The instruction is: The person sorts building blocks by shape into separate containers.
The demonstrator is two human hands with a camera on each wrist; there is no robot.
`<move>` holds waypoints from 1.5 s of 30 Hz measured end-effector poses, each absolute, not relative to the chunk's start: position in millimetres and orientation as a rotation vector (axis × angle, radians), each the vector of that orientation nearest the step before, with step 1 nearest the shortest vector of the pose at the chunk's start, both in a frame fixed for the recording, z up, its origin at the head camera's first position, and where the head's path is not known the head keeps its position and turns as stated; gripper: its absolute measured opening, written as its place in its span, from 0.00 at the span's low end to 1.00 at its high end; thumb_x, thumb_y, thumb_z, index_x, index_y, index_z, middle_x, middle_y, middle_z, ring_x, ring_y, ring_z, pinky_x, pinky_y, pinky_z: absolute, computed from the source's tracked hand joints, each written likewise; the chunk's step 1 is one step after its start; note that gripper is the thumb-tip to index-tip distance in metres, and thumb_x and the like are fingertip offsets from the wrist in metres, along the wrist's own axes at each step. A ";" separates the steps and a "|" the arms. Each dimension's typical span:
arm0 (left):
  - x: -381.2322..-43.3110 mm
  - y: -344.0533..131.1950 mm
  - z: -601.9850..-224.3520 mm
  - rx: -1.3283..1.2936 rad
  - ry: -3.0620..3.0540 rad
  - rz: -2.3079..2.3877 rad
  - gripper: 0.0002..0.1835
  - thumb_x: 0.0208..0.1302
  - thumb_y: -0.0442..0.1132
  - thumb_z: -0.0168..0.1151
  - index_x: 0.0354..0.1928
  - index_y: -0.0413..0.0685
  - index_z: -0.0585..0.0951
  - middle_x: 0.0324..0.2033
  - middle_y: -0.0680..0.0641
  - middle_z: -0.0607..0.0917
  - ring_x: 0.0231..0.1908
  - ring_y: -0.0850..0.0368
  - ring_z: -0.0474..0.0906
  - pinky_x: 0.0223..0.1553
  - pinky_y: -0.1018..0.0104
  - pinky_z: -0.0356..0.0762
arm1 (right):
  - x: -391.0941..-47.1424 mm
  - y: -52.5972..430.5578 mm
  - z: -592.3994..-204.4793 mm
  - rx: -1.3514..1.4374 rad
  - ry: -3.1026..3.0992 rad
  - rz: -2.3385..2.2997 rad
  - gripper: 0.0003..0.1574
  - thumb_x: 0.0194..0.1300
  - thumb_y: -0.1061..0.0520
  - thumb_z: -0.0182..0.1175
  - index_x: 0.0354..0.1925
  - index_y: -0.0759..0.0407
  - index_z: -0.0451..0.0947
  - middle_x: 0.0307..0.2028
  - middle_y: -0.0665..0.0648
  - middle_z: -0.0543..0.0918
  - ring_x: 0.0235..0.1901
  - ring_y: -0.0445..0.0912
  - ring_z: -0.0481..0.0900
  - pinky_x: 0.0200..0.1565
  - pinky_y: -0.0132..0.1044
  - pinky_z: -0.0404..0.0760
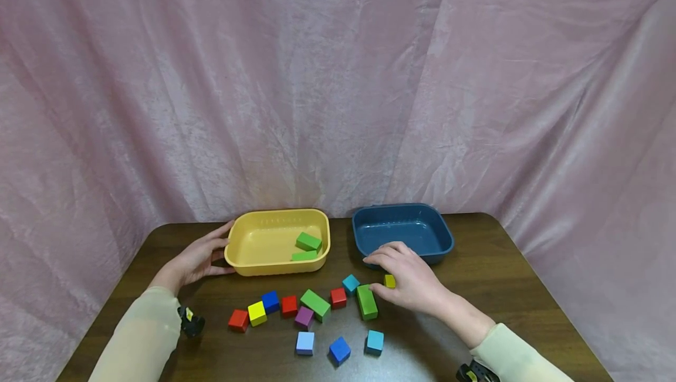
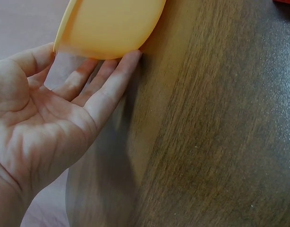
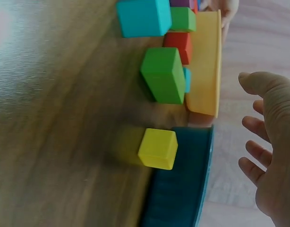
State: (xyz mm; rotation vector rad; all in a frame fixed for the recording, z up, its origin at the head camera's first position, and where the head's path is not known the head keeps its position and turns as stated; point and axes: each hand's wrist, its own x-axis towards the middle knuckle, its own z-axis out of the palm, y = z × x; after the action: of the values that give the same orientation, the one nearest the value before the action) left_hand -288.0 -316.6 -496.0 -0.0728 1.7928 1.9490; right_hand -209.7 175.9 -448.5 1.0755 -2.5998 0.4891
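My left hand [image 1: 198, 260] is at the left end of a yellow plastic tray [image 1: 259, 241]. Its fingers rest against the tray's outer wall, with the thumb at the rim in the left wrist view. Two green blocks [image 1: 308, 241] lie inside that tray, on the right. Over the table, in front of the blue tray [image 1: 404, 230], hovers my right hand [image 1: 409, 279], fingers spread and holding nothing. Nearest to it are a yellow cube [image 3: 157, 148], partly hidden by the hand in the head view, and a long green block [image 1: 367, 302].
Loose blocks lie in front of the trays: red [image 1: 239, 320], yellow [image 1: 257, 313], blue [image 1: 340, 350], purple [image 1: 304, 318], light blue [image 1: 304, 342] and turquoise [image 1: 374, 342], plus another green one [image 1: 315, 304]. A pink curtain [image 1: 338, 88] hangs behind the wooden table [image 1: 253, 361].
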 end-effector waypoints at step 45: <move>-287.2 -316.0 -495.1 -0.127 1.793 1.954 0.36 0.65 0.50 0.54 0.70 0.77 0.48 0.67 0.43 0.53 0.59 0.39 0.64 0.48 0.40 0.70 | -198.4 170.1 -487.7 1.141 -2.814 0.423 0.46 0.43 0.36 0.71 0.59 0.48 0.71 0.51 0.43 0.76 0.44 0.41 0.66 0.44 0.40 0.70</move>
State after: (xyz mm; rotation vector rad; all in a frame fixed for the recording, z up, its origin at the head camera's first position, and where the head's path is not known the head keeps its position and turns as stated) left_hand -287.2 -316.0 -495.1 -0.1268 1.7934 1.9545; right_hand -198.4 170.1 -487.7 1.1411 -2.8144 0.4232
